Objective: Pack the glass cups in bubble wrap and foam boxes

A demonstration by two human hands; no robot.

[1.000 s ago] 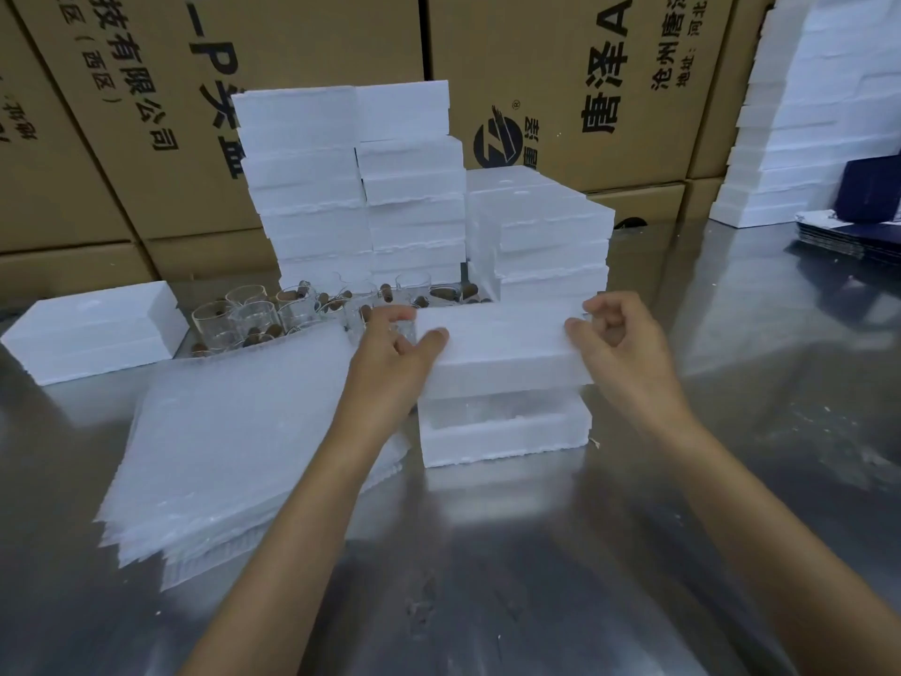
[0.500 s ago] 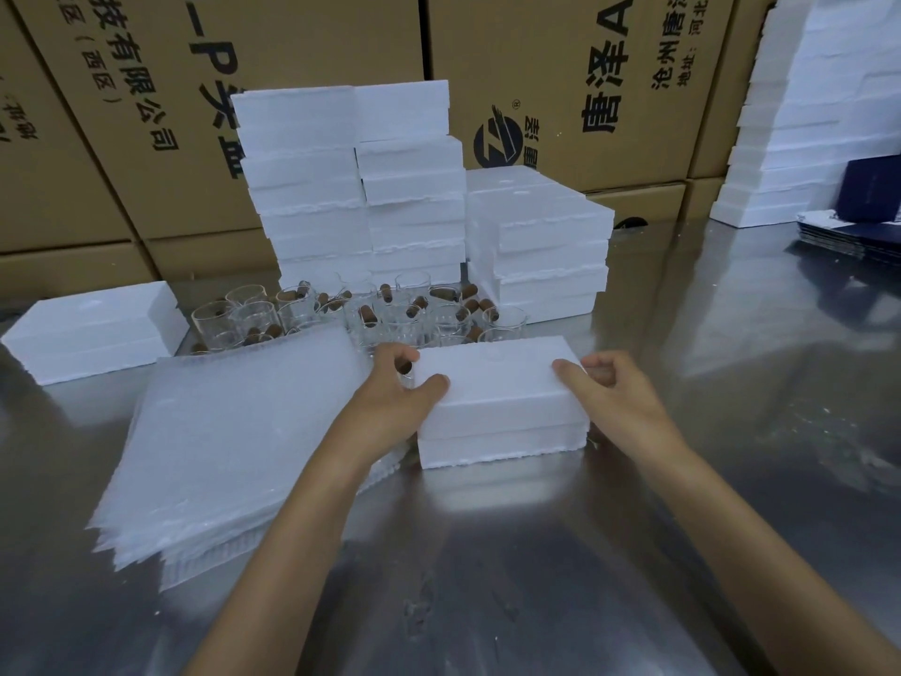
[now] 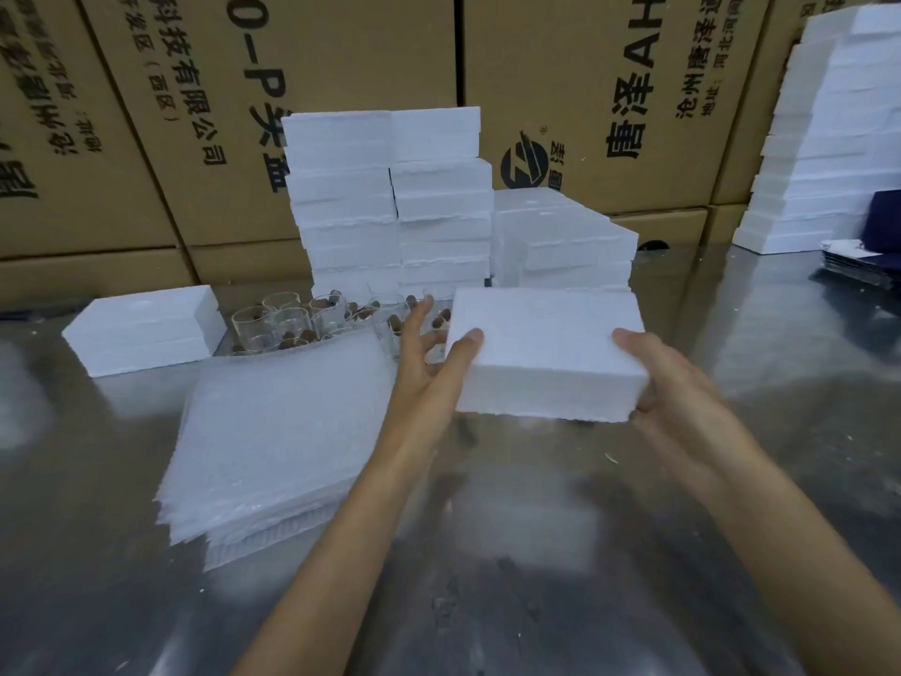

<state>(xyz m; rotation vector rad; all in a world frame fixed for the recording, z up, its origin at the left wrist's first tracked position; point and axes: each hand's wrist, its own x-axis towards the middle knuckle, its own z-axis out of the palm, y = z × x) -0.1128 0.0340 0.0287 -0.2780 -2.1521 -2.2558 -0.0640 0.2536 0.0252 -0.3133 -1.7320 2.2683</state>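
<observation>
A closed white foam box (image 3: 546,353) is raised a little above the steel table (image 3: 487,578), its shadow below it. My right hand (image 3: 668,383) grips its right end, thumb on top and fingers curled underneath. My left hand (image 3: 424,378) is at the box's left end, the thumb lying on the top corner and the fingers spread straight beside it. Several small glass cups (image 3: 287,319) with brown pieces in and around them stand behind my left hand. A stack of bubble wrap sheets (image 3: 278,431) lies left of my left forearm.
Stacks of foam boxes (image 3: 385,202) rise behind the cups, with a lower stack (image 3: 560,241) to their right. One foam box (image 3: 146,329) lies at the left. A tall foam pile (image 3: 829,139) and dark blue items (image 3: 882,226) are far right. Cardboard cartons (image 3: 609,65) wall the back.
The lid came down onto the lower half of the foam box. The closed box has since been lifted off the table, and my left fingers have spread open.
</observation>
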